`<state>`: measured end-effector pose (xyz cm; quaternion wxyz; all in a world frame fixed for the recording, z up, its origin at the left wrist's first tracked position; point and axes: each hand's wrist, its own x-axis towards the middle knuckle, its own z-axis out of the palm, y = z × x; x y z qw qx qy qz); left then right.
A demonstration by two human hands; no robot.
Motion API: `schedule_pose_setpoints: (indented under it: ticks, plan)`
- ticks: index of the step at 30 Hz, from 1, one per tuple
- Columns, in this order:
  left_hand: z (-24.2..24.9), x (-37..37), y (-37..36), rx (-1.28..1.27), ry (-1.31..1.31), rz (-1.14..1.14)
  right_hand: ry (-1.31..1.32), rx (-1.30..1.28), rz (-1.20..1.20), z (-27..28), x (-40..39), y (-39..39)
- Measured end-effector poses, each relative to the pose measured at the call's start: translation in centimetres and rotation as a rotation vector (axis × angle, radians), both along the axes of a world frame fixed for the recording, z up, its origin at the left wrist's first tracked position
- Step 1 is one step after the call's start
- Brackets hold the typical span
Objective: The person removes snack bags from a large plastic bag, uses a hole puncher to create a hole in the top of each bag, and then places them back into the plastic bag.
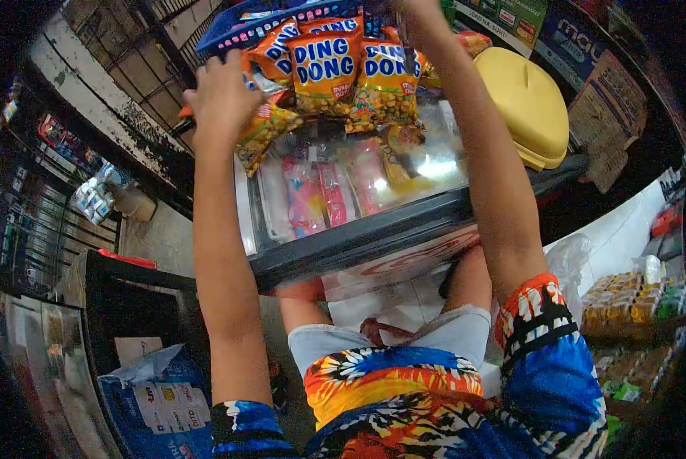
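My left hand is at the left end of a row of orange Ding Dong mixed-nut snack packets. Its fingers curl over the leftmost packet, whose orange edges show on both sides of the hand. My right hand reaches to the top edge of the view, by the right end of the blue plastic basket; its fingers are cut off or hidden there. The packets lean upright against the front of the basket, on the glass top of a freezer.
Under the glass lie pink and yellow packages. A yellow lidded container stands to the right on the freezer. The freezer's dark front edge crosses before me. A blue box is at lower left, and packed goods sit on the right.
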<state>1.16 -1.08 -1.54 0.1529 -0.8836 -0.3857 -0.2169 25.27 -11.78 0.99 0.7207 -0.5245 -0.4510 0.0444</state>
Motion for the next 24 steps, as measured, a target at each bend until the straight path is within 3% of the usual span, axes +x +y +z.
schedule_pose_setpoints:
  ticks: [3,4,12,14,17,20,22,24]
  plan:
    - [0.3,-0.5,1.0,0.009,-0.076,0.059,-0.583,-0.468,-0.483,-1.0,-3.7,-0.1]
    - [0.5,-0.6,1.0,0.014,-0.095,0.096,-0.632,-0.513,-0.451,-1.5,-4.1,-0.2]
    - [0.9,-3.0,4.8,0.119,-0.117,0.272,-0.744,-0.574,-0.382,-2.0,-5.7,0.1]
    - [0.7,-3.0,5.2,0.081,-0.079,0.304,-1.062,-0.204,-0.584,-3.3,-6.4,1.2]
    - [0.8,-2.4,3.9,0.028,-0.025,0.265,-1.201,-0.299,-0.447,-4.2,-9.0,1.7]
    - [1.2,-2.5,3.2,0.045,-0.039,0.251,-1.349,-0.22,-0.35,-6.5,-11.2,2.6]
    - [1.6,-2.9,3.2,0.254,-0.321,0.275,-1.41,-0.251,-0.383,-7.2,-12.3,3.2]
    - [2.1,-3.2,2.9,0.389,-0.37,0.286,-1.506,-0.279,-0.482,-7.7,-12.9,4.3]
